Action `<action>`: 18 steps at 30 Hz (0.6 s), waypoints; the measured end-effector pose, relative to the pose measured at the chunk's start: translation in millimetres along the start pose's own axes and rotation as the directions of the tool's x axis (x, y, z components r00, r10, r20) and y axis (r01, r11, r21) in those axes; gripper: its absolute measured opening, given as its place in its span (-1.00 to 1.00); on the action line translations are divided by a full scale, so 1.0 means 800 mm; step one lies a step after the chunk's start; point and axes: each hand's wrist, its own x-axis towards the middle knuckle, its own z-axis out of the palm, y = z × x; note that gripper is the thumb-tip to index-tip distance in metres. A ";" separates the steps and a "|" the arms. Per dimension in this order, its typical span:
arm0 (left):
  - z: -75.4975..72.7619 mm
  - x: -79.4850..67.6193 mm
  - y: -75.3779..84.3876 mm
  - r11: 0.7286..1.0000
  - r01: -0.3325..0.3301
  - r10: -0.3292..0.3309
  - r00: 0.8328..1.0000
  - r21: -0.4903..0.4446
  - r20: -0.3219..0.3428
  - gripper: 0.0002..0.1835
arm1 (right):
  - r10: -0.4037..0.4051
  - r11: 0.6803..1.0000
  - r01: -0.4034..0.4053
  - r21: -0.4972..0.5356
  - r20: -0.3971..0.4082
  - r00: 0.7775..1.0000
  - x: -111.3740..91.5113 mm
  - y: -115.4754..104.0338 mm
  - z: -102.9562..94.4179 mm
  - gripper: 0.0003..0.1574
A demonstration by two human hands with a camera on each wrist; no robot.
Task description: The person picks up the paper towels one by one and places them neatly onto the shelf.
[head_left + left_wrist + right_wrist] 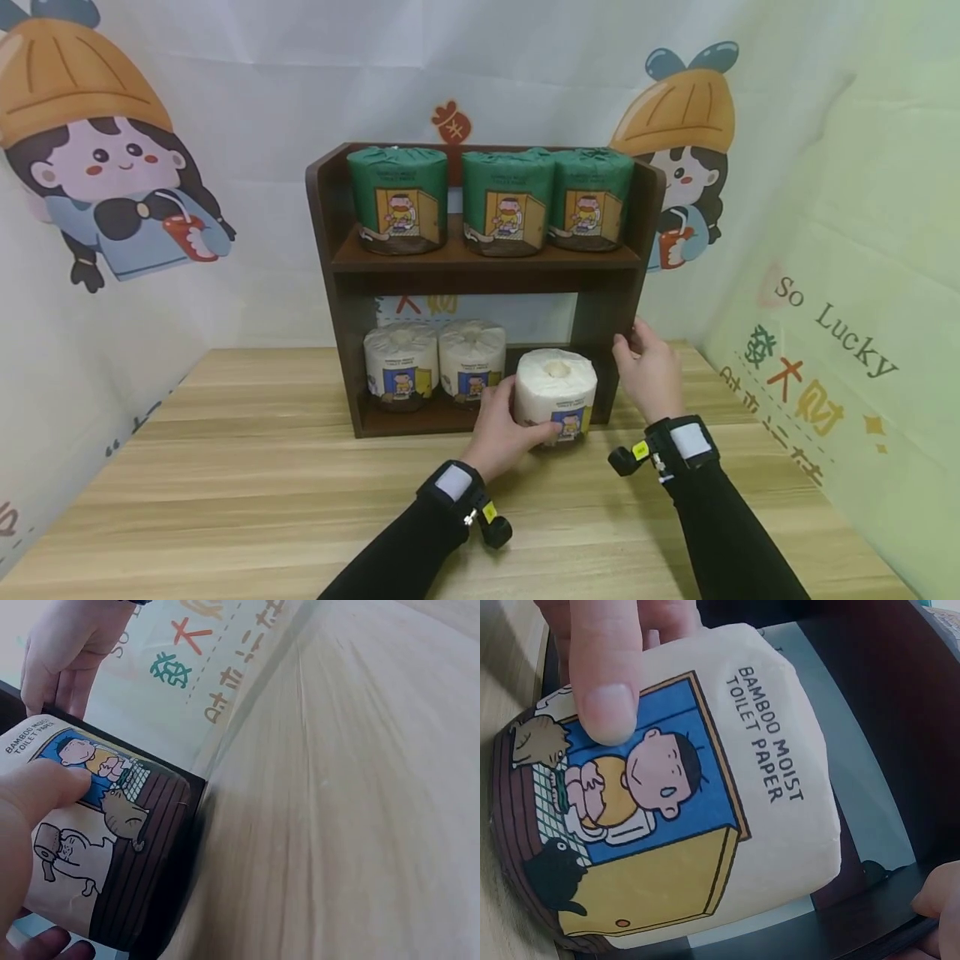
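My left hand (504, 435) grips a white-wrapped toilet paper roll (551, 387) at the lower right front of a dark brown two-tier shelf (480, 279). Its thumb lies across the printed picture, while other fingers reach round the left side. In the right wrist view the roll (780, 825) stands partly in the lower compartment's opening. My right hand (651, 375) holds the shelf's right side panel, thumb toward the front edge. Two similar white rolls, one at the left (401, 367) and one beside it (472, 358), stand on the lower tier.
On the upper tier stand three green-wrapped rolls, at left (399, 200), middle (508, 202) and right (591, 200). The shelf stands on a wood-grain table (225, 467). Behind hangs a printed cloth (285, 83) with cartoon figures.
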 end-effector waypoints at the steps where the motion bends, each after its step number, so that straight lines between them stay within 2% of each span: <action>1: 0.000 0.000 0.001 1.000 0.002 -0.002 1.000 0.010 -0.010 0.05 | -0.002 1.000 0.002 0.000 -0.003 1.000 0.000 0.000 0.000 -0.58; 5: 0.002 0.001 0.004 1.000 0.017 -0.016 0.998 0.013 -0.054 0.03 | -0.006 1.000 0.006 -0.001 -0.012 1.000 0.001 0.000 0.001 -0.60; 8: 0.005 0.002 0.004 0.999 0.038 -0.034 0.992 0.028 -0.122 -0.01 | -0.006 1.000 0.007 0.004 -0.013 1.000 0.001 0.000 0.000 -0.61; 10: 0.006 0.002 0.004 0.998 0.050 -0.042 0.985 0.042 -0.169 -0.10 | -0.008 1.000 0.008 0.004 -0.016 1.000 0.001 0.000 0.001 -0.62; 12: 0.006 0.002 0.003 0.997 0.051 -0.039 0.980 0.058 -0.194 -0.27 | -0.011 1.000 0.011 0.002 -0.020 1.000 0.001 0.001 0.001 -0.62; 15: 0.006 0.000 0.004 0.996 0.034 -0.019 0.985 0.082 -0.174 -0.55 | -0.020 1.000 0.020 -0.005 -0.026 0.999 0.002 0.002 0.001 -0.63; 18: 0.008 -0.002 0.005 0.998 -0.009 0.015 0.996 0.061 -0.085 -0.60 | -0.025 1.000 0.025 -0.010 -0.023 0.999 0.002 0.003 0.001 -0.62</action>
